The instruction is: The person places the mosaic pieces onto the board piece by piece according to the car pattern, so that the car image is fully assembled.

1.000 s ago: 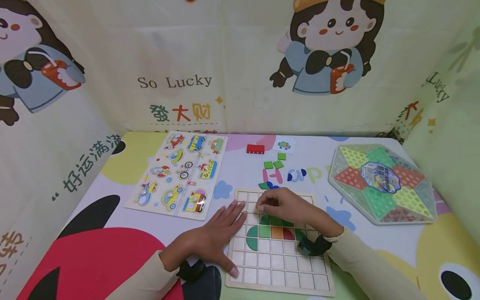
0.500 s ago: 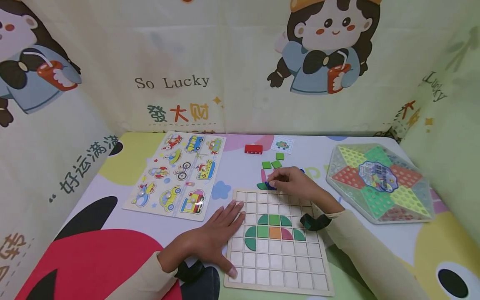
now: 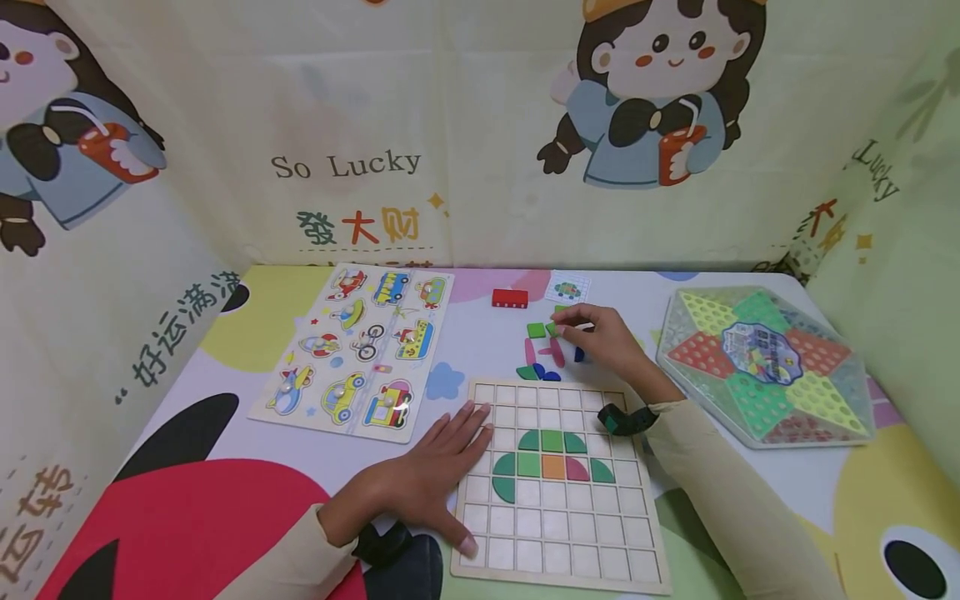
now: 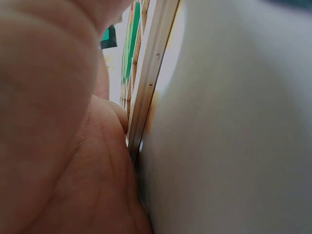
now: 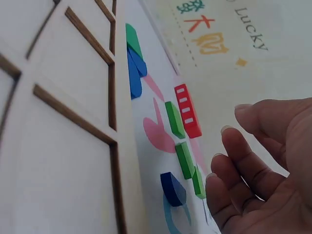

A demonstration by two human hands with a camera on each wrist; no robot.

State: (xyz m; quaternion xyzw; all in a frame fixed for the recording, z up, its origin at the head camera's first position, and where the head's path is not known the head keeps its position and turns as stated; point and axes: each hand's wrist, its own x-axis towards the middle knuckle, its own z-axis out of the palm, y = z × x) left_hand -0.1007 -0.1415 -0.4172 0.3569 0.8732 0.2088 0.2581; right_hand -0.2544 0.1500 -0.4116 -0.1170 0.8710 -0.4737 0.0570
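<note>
My left hand [image 3: 431,475] lies with fingers spread on the left edge of a wooden grid board [image 3: 558,577]. Set in the grid are green quarter-round pieces [image 3: 504,489], green squares, an orange square [image 3: 552,467] and a red quarter-round [image 3: 577,469]. Beyond the board, my right hand [image 3: 603,337] hovers with loosely bent fingers at the loose green squares [image 3: 536,331], partly hiding them. In the right wrist view nothing sits between the fingers, and a dark blue piece [image 5: 174,189] lies nearby. A green piece [image 3: 527,372] and blue pieces [image 3: 550,377] lie at the board's far edge.
A red block [image 3: 510,298] and a small pattern card [image 3: 567,288] lie at the back. On the left is a vehicle picture puzzle [image 3: 352,350]; on the right, a hexagonal box [image 3: 765,367] with coloured triangles. A printed cloth [image 3: 487,208] hangs behind the table.
My right hand has gone from above the board to the blue pieces at its far edge, then farther back to the green squares. The left hand stays put.
</note>
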